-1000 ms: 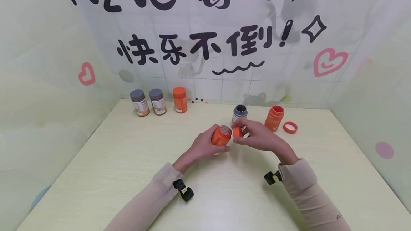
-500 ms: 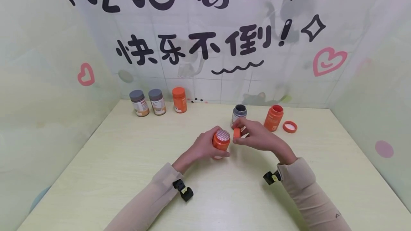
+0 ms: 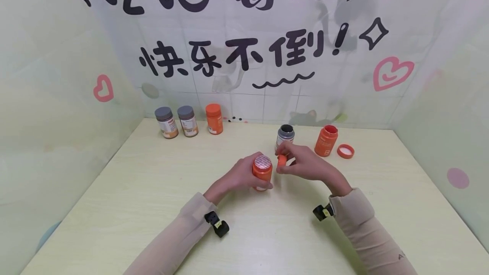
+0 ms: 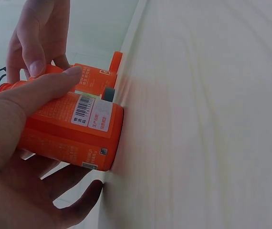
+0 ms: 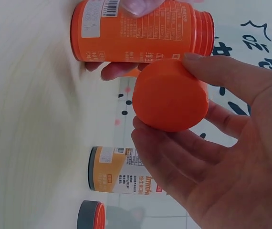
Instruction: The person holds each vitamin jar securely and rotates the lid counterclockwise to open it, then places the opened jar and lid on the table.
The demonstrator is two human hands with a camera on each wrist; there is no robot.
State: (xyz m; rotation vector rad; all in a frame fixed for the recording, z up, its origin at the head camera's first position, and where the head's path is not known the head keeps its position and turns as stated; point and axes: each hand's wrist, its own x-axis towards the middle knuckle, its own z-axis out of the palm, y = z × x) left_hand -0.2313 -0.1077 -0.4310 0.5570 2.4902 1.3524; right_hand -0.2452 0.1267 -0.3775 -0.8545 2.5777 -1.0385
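Observation:
My left hand (image 3: 242,175) grips an orange bottle (image 3: 262,175), its thumb and fingers wrapped around the body. The bottle stands upright, and a patterned foil seal (image 3: 263,162) covers its mouth. In the left wrist view the bottle's base (image 4: 118,138) is right at the table surface. Just to the right, my right hand (image 3: 305,162) pinches an orange screw cap (image 5: 172,95) between thumb and fingers, held on edge beside the bottle's neck. An open grey bottle (image 3: 285,134) stands behind the right hand, partly hidden by it.
An open orange bottle (image 3: 326,141) stands at the back right, with its upturned orange cap (image 3: 345,151) beside it. A dark grey cap (image 5: 89,215) lies near the grey bottle. At the back left are two capped grey-lidded bottles (image 3: 167,124) and a capped orange bottle (image 3: 214,120).
My left hand has turned the orange bottle from a rightward tilt to upright and lowered it slightly. The right hand still holds the cap, which has shifted down a little.

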